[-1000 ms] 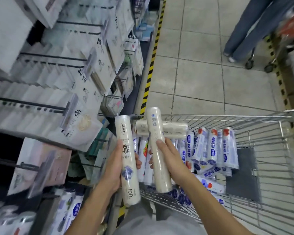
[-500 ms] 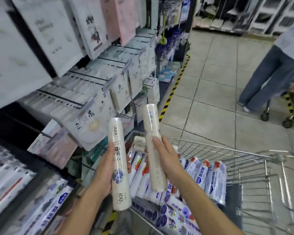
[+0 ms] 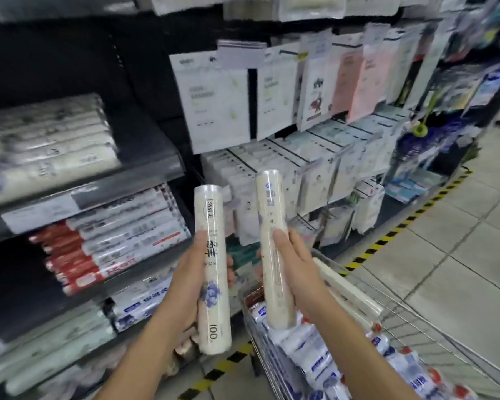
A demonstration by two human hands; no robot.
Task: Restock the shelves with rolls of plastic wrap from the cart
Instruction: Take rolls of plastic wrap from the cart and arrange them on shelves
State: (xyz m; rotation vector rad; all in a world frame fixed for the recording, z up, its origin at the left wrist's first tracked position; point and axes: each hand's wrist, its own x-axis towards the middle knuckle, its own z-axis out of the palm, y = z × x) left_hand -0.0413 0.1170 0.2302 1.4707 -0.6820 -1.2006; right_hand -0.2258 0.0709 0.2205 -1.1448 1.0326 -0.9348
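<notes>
My left hand (image 3: 189,272) grips a cream roll of plastic wrap (image 3: 212,269) upright, with a blue flower and "100" printed low on it. My right hand (image 3: 296,264) holds a second cream roll (image 3: 273,249) upright beside it, a little higher. Both rolls are in front of the dark shelves (image 3: 145,166) on the left, which carry lying rolls: pale ones (image 3: 46,145) on the upper tier, red-ended ones (image 3: 104,235) on the tier below. The wire cart (image 3: 433,336) sits at lower right with several blue-and-white rolls (image 3: 309,350) and a cream roll (image 3: 346,290) inside.
Hanging packs of bags (image 3: 286,105) fill the pegs behind and right of my hands. A yellow-black striped line (image 3: 387,241) runs along the shelf base on the tiled floor (image 3: 459,255). More rolls lie on the lowest shelves (image 3: 55,350) at the left.
My view has swung up and left from the cart to the shelves. Both hands kept their rolls and rose toward the shelf front. The person in the aisle is out of view.
</notes>
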